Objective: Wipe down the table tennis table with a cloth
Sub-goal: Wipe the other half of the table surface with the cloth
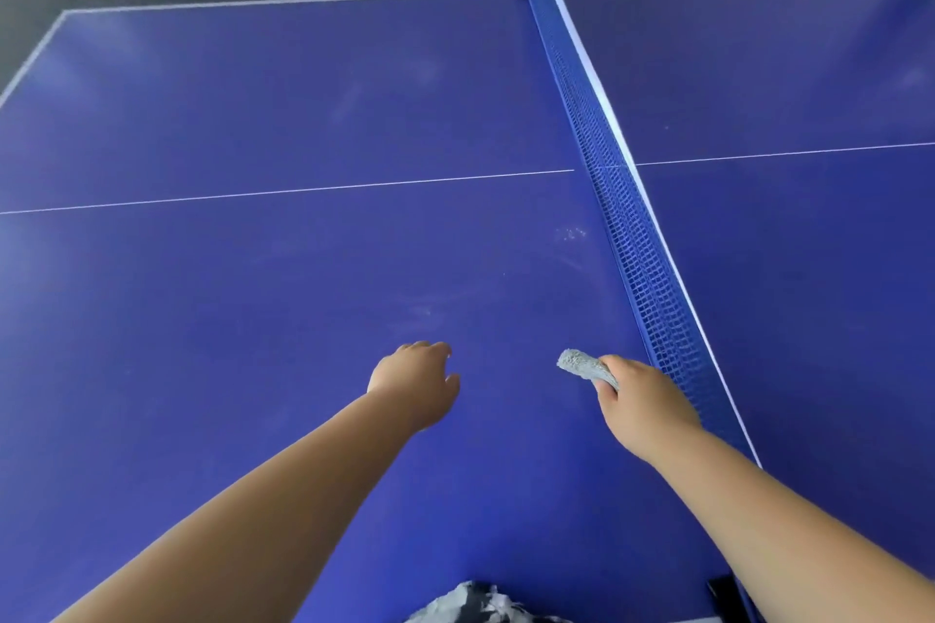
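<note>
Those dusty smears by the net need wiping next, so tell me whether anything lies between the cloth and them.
Nothing visible does. The right hand grips the cloth on the same side of the net as the smears, with only bare table between. The left hand is off to the side.

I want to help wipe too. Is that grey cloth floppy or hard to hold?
Probably floppy: the cloth is bunched up in the right hand. Likely light, since one hand holds it. Its fuzzy surface suggests it won't slip.

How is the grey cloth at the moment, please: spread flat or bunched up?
Bunched up: the right hand grips the grey cloth as a compact wad, with one end poking out ahead of it.
</note>
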Action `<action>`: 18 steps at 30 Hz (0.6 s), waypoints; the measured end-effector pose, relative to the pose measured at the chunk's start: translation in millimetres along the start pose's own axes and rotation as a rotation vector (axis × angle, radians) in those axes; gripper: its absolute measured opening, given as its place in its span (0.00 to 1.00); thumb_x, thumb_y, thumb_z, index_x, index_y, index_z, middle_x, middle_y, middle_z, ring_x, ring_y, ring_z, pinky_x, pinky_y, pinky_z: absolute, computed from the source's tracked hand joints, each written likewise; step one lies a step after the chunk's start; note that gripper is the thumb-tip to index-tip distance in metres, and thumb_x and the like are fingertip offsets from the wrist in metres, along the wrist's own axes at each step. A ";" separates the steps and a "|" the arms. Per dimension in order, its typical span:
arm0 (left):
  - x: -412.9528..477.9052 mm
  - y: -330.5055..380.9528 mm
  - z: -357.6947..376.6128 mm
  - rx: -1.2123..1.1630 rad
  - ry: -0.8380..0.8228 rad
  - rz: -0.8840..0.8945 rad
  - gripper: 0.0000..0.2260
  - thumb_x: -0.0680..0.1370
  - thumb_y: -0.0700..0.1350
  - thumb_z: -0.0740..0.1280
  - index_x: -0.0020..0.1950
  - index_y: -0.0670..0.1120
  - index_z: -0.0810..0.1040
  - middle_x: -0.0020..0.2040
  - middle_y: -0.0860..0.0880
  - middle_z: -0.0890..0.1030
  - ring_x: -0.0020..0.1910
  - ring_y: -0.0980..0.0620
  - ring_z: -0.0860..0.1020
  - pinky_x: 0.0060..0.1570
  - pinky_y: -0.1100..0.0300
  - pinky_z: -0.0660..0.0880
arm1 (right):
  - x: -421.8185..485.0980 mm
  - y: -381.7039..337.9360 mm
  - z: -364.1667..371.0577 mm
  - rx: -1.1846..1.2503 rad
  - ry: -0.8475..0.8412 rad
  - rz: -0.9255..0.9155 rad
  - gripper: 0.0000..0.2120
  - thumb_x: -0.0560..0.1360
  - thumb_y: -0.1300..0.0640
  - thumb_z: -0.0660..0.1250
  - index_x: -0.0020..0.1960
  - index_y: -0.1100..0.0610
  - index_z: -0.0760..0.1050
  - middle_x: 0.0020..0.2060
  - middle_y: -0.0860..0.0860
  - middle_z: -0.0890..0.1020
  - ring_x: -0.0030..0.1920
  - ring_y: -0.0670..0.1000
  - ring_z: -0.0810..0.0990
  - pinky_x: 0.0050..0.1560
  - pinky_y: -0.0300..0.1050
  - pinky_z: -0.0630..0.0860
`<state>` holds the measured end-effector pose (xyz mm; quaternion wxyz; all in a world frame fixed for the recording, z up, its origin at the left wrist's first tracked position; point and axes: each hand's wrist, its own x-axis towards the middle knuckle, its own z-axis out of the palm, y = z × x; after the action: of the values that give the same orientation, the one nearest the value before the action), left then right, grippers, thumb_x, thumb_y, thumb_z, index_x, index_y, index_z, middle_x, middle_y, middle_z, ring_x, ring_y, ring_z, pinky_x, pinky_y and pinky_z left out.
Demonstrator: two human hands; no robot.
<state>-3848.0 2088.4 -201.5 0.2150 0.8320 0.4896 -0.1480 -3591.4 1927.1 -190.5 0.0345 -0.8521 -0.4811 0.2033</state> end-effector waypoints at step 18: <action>165.8 23.8 45.5 0.016 0.280 -0.005 0.34 0.83 0.62 0.56 0.84 0.46 0.55 0.85 0.45 0.42 0.84 0.43 0.45 0.82 0.48 0.45 | 170.9 44.1 63.1 -0.058 -0.032 0.170 0.44 0.80 0.33 0.48 0.83 0.62 0.38 0.83 0.61 0.43 0.82 0.63 0.43 0.81 0.57 0.49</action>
<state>-3749.7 2179.9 -311.4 0.1374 0.8449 0.5158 -0.0348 -3502.2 2037.4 -313.0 -0.0153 -0.8871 -0.4132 0.2050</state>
